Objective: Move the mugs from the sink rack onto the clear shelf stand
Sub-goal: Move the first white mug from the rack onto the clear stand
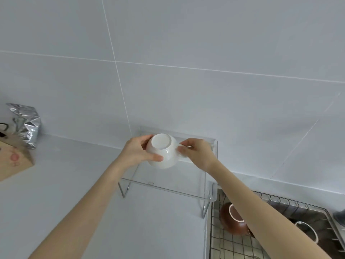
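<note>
A white mug (164,152) is held upside down, base toward me, over the clear shelf stand (168,186) on the counter. My left hand (138,152) grips the mug's body from the left. The fingers of my right hand (196,154) pinch its handle on the right. Whether the mug's rim touches the shelf top I cannot tell. In the wire sink rack (233,243) at the lower right lie a brown mug (233,223) and a dark mug (306,230), both upside down and partly hidden by my right forearm.
The white tiled wall stands close behind the shelf stand. On the counter at the far left sit a crumpled silver foil bag (26,124) and a brown paper bag (13,161). The sink's edge runs just right of the stand's metal legs.
</note>
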A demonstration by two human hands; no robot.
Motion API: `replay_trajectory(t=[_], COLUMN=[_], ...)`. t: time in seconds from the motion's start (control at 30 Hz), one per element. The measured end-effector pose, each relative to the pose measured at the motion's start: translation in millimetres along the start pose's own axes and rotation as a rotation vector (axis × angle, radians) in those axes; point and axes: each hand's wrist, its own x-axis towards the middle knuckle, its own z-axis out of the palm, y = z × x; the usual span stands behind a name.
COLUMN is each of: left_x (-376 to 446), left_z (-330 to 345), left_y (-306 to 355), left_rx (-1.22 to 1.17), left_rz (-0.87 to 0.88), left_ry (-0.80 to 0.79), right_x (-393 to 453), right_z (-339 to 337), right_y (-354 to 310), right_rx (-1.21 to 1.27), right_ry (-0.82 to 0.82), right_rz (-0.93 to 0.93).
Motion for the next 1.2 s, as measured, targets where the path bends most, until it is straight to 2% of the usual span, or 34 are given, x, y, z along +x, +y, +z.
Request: replay_trajectory(t=[0.47,0.97,1.2], left_x=[90.0,98.8,87.6], left_z=[-60.7,-61.3,-53.9], left_y=[-51.7,-61.2,-57.0], left_rx=[0.083,0.086,0.182], left_rz=[0.019,-0.007,-0.004], left_ry=[-0.214,-0.219,-0.137], right_x=[84.9,95.8,92.3], right_z=[81.5,85.3,82.7], right_y=[19.9,25.2,25.2], right_rx=[0.219,0.283,0.338], right_ry=[0.157,0.178,0.137], right_rz=[0.091,0.148,0.147])
